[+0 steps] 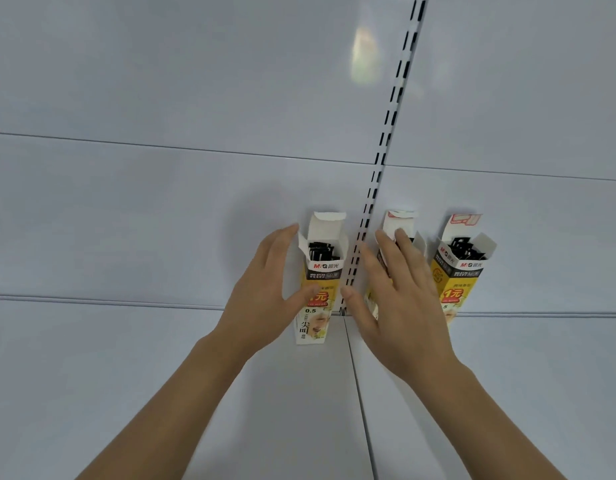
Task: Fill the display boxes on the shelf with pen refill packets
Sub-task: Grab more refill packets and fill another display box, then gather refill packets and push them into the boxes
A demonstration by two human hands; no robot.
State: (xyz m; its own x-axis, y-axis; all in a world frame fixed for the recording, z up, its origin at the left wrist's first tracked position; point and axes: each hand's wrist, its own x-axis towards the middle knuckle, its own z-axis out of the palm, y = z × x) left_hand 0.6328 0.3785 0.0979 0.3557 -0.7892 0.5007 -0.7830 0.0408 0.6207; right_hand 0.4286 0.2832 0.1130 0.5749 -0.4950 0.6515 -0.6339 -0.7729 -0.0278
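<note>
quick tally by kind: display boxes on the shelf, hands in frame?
Display boxes, all open-topped, black contents showing in the left and right ones: 3 (left box, middle box partly behind the right hand, right box)
Hands: 2 (left hand, right hand)
Total: 5

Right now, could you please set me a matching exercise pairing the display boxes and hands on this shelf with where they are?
Things:
1. left box
2. middle box
3. right box
4. left hand

Places:
A. mostly hidden behind the right hand
B. left of the slotted upright, thumb across its front
C. far right, untouched
D. against the left box's side

Pairs: 1-B, 2-A, 3-C, 4-D
</note>
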